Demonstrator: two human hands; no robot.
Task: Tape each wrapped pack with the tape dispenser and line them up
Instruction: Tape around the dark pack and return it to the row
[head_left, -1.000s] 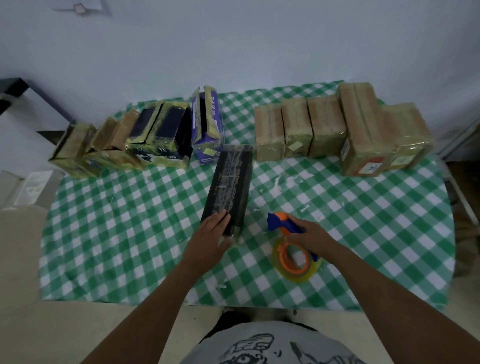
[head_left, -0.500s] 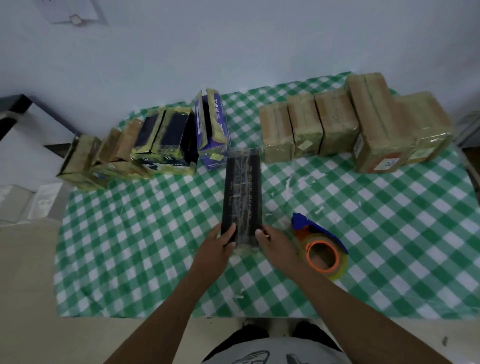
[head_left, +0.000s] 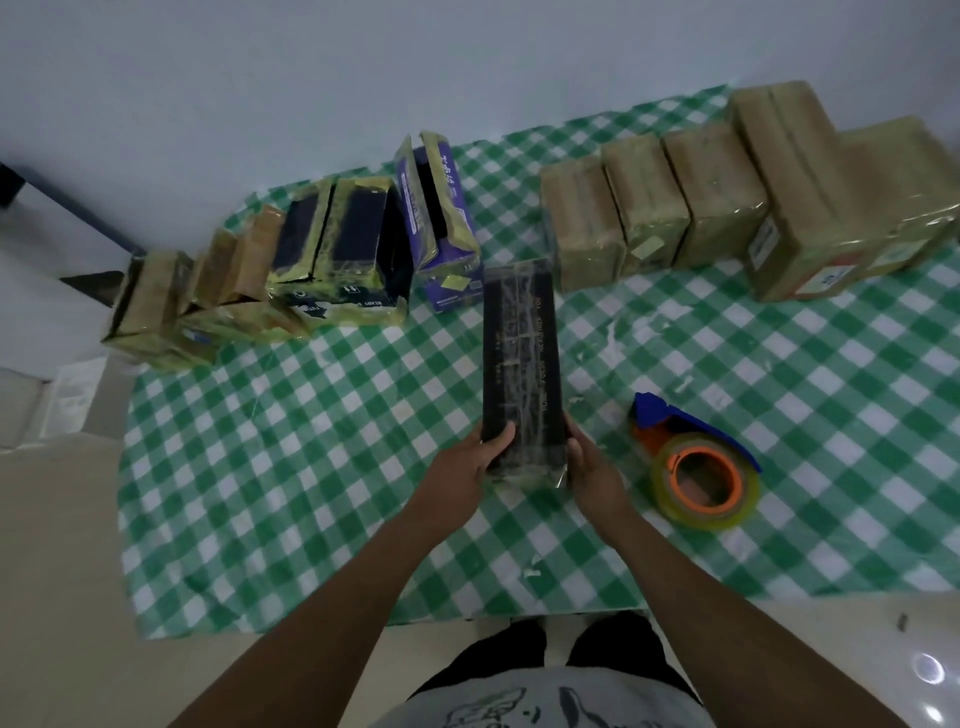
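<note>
Pack (head_left: 521, 364): black, laid lengthwise at frame centre; print blurred.
Left hand (head_left: 462, 478): near left corner gripped, thumb on top.
Right hand (head_left: 597, 473): near right edge gripped; fingertips hidden.
Dispenser (head_left: 693, 462): set down right of centre, untouched.
Row (head_left: 649, 213): lined along upper frame; right end cut off.

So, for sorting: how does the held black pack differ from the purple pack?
The black pack lies flat; the purple pack stands on edge in the back row. The left hand and right hand grip the black pack; no hand touches the purple pack. Both look wrapped.
</note>
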